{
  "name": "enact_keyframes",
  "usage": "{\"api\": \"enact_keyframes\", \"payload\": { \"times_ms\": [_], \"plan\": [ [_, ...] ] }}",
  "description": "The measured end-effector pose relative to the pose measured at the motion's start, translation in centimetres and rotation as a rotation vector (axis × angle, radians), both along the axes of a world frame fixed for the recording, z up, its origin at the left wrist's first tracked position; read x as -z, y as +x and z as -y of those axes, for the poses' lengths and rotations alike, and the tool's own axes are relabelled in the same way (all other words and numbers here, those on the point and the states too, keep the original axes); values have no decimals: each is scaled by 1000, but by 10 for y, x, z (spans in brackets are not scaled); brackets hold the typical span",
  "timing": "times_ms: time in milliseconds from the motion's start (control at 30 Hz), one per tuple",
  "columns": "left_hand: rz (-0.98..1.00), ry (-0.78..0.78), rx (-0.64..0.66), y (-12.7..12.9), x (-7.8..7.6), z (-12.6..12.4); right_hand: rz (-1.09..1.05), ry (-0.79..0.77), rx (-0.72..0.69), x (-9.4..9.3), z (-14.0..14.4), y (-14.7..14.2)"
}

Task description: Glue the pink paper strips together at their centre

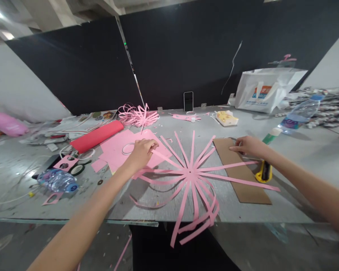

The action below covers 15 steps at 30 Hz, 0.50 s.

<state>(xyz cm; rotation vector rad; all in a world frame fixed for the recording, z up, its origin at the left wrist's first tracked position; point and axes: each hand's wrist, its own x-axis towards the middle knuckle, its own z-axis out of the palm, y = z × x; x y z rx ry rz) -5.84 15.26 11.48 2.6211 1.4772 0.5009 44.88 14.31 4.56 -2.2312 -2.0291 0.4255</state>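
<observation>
A: How far along does the work look?

B: I judge it partly done; a pink paper starburst [190,174] lies flat on the grey table [299,158], its strips cut and fanned from a centre point; several strips on the near side already curl into loops, while the far ones lie straight and loose; so the cutting looks finished and most of the looping is left.

A: Where are the hands?

B: The left hand [141,152] pinches the tip of one upper-left strip, fingers closed on it over the pink sheets [121,150]; the right hand [248,146] rests on the far end of a brown cardboard strip [240,173], fingers curled low; whether it grips the thin wire ring there, I cannot tell.

A: Counts?

B: One starburst in hand; one more looped pink piece [138,114] further back, seemingly complete; one red roll [97,137]; two plastic bottles, one at the left [58,180] and one at the right [299,113]; one yellow cutter [264,173] beside the cardboard; one phone [188,101] propped upright against the dark wall; one white bag [267,90]; the straight strips number roughly a dozen, though overlaps make an exact count unsure.
</observation>
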Motion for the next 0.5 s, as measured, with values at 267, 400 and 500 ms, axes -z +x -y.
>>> {"api": "enact_keyframes", "payload": {
  "times_ms": [267, 400, 500],
  "plan": [
    [-168, 293, -254, 26, -13, 38, -25, 40, -41, 0, -1, 2],
    [-182, 176, 7, 62, 11, 70, -36, 68, -59, 3, 1, 4],
    [-171, -68, -21, 88, 29, 81, 8, 93, -52, 6, 2, 3]
  ]
}}
